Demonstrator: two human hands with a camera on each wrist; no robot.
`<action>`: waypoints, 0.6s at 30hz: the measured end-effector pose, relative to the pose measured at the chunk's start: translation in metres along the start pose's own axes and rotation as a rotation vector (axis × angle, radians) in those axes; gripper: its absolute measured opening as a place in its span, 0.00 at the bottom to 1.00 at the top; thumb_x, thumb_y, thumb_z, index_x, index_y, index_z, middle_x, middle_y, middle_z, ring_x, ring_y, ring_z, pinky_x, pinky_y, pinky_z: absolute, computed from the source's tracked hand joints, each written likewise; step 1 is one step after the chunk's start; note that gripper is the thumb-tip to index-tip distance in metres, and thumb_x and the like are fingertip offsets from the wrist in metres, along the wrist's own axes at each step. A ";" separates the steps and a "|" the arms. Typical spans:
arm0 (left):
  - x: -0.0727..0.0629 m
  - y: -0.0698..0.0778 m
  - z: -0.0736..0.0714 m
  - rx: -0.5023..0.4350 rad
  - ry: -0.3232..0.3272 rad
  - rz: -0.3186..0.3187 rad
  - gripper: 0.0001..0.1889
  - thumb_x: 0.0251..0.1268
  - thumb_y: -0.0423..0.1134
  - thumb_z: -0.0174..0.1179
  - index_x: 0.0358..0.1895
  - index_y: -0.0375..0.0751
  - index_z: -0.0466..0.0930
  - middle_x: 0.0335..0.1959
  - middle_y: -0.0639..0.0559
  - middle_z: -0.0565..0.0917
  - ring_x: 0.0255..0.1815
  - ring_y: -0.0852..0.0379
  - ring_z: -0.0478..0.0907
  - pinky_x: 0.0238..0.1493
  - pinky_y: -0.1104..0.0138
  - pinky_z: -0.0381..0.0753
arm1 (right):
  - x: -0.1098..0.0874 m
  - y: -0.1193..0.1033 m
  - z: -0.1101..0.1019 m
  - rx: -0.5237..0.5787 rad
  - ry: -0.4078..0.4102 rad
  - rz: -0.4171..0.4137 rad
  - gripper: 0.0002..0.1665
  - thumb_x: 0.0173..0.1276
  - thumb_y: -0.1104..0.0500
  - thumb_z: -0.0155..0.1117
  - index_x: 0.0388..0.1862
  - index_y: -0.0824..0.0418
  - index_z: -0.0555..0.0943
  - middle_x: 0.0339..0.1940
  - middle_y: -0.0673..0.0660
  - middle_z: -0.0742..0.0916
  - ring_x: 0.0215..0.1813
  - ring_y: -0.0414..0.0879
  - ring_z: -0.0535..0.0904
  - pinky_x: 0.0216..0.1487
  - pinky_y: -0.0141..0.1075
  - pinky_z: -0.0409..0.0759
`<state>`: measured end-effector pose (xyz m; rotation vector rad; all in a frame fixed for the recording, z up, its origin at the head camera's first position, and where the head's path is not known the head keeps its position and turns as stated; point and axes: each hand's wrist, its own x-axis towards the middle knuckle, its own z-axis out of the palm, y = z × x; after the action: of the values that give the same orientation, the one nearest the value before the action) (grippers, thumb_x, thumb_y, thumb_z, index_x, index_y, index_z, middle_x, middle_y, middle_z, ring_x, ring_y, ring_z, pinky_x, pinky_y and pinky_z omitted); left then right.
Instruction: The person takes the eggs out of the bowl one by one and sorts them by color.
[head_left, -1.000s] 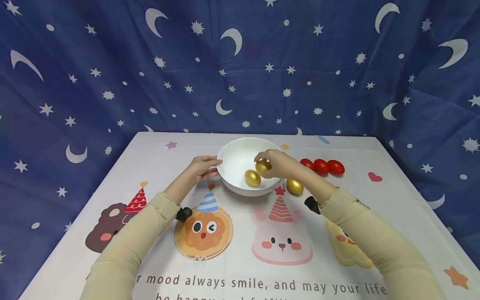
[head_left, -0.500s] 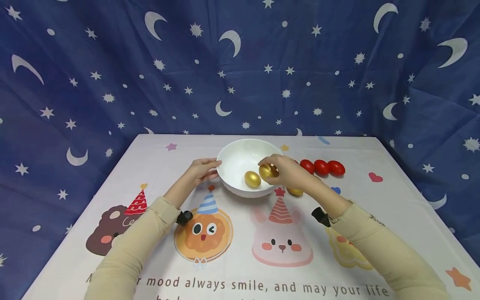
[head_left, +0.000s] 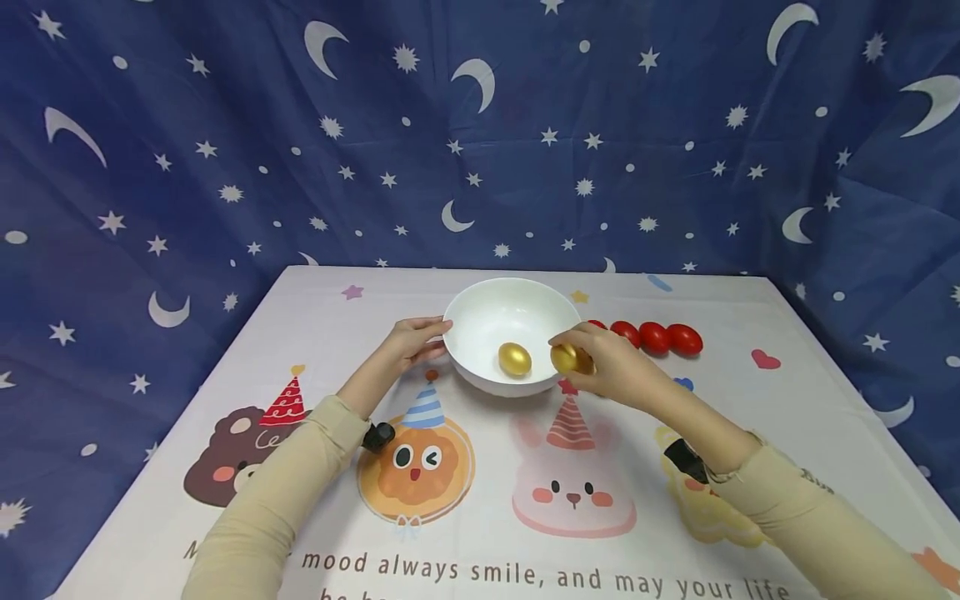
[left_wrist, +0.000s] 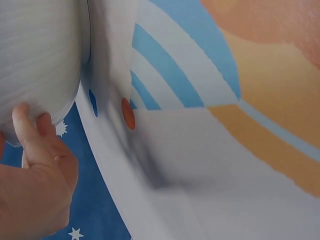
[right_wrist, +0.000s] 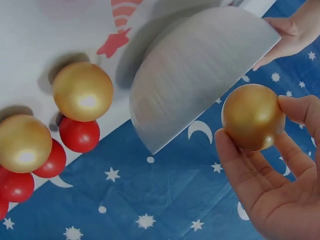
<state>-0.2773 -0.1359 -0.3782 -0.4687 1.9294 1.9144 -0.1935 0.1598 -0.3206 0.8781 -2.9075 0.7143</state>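
A white bowl [head_left: 498, 310] stands on the table, with one gold egg [head_left: 514, 359] inside it. My left hand [head_left: 411, 342] holds the bowl's left side; in the left wrist view its fingers [left_wrist: 31, 135] touch the outer wall. With thumb and fingertips, my right hand [head_left: 618, 371] pinches another gold egg [right_wrist: 253, 117] at the bowl's right rim, raised above the table. Two more gold eggs, a nearer one [right_wrist: 83, 92] and a farther one [right_wrist: 24, 144], lie on the table right of the bowl; the right hand hides them in the head view.
Several red eggs [head_left: 654, 339] lie in a row behind my right hand, right of the bowl. The white tablecloth [head_left: 487, 475] carries printed cartoon faces and lettering. A blue curtain [head_left: 375, 225] with moons and stars hangs behind the table's back edge.
My right hand has moved right with its gold egg, from over the bowl's inside to the right rim. The other gold egg stays in the bowl, and my left hand keeps its hold.
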 end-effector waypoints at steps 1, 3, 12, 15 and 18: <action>0.001 0.000 0.001 -0.004 -0.001 -0.003 0.28 0.65 0.40 0.60 0.67 0.43 0.67 0.64 0.42 0.73 0.31 0.65 0.81 0.37 0.79 0.86 | -0.004 0.000 0.000 -0.006 0.002 -0.001 0.25 0.53 0.66 0.72 0.52 0.62 0.79 0.46 0.59 0.83 0.44 0.50 0.78 0.40 0.37 0.89; 0.002 0.000 0.002 -0.005 0.003 -0.005 0.27 0.65 0.40 0.60 0.67 0.43 0.67 0.63 0.42 0.73 0.29 0.66 0.80 0.35 0.79 0.86 | -0.011 0.000 0.000 -0.021 0.007 -0.006 0.25 0.52 0.65 0.72 0.52 0.61 0.80 0.45 0.58 0.83 0.43 0.49 0.78 0.39 0.36 0.89; 0.004 0.000 -0.004 0.043 0.011 0.003 0.28 0.63 0.43 0.62 0.66 0.43 0.69 0.62 0.44 0.74 0.44 0.59 0.82 0.44 0.77 0.86 | -0.034 -0.004 0.004 -0.041 0.010 -0.001 0.25 0.52 0.68 0.71 0.52 0.60 0.79 0.49 0.60 0.82 0.40 0.47 0.77 0.35 0.31 0.88; 0.006 0.000 -0.006 0.022 -0.011 0.007 0.29 0.59 0.43 0.66 0.64 0.43 0.71 0.59 0.44 0.77 0.46 0.57 0.83 0.43 0.76 0.87 | -0.041 -0.002 0.004 -0.022 0.015 0.003 0.26 0.51 0.69 0.71 0.51 0.60 0.80 0.49 0.59 0.82 0.43 0.48 0.77 0.36 0.32 0.88; 0.007 0.001 -0.004 0.035 -0.020 -0.002 0.28 0.59 0.43 0.65 0.64 0.43 0.71 0.59 0.43 0.76 0.43 0.58 0.83 0.41 0.76 0.87 | -0.048 0.003 0.004 -0.017 0.041 0.005 0.27 0.49 0.71 0.72 0.51 0.61 0.80 0.48 0.59 0.82 0.45 0.51 0.77 0.37 0.35 0.88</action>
<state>-0.2837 -0.1399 -0.3810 -0.4397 1.9452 1.8736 -0.1542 0.1848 -0.3327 0.8446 -2.8764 0.6990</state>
